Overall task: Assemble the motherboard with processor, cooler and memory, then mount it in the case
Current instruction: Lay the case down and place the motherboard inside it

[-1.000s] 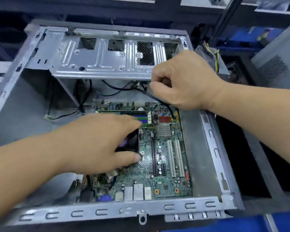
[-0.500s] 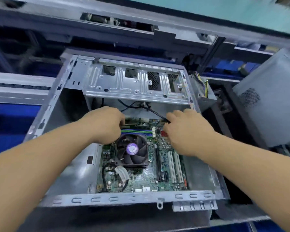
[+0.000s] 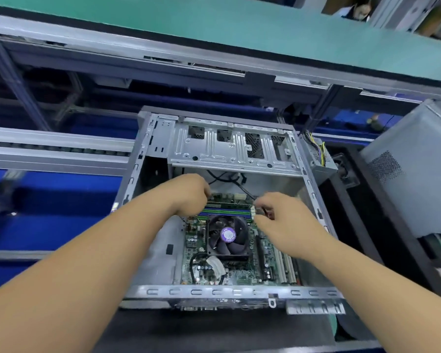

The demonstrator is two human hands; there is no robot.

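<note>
At frame centre the motherboard (image 3: 229, 253) already lies inside the case (image 3: 239, 293), cooler (image 3: 227, 235) and memory (image 3: 227, 211) fitted. Left hand (image 3: 189, 194) curls at the board's far edge, its grasp hidden; right hand (image 3: 278, 220) pinches a black cable (image 3: 245, 191). Cabling and fastening probably remain.

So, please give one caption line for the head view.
Both hands work at the motherboard's far edge inside the case.

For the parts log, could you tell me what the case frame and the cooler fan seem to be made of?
The case frame looks like bare sheet steel, dull grey: stamped slots, folded edges, soft glare. The cooler fan appears to be dark moulded plastic, matte, with a purple hub sticker. Neither can be confirmed by sight alone.
</note>
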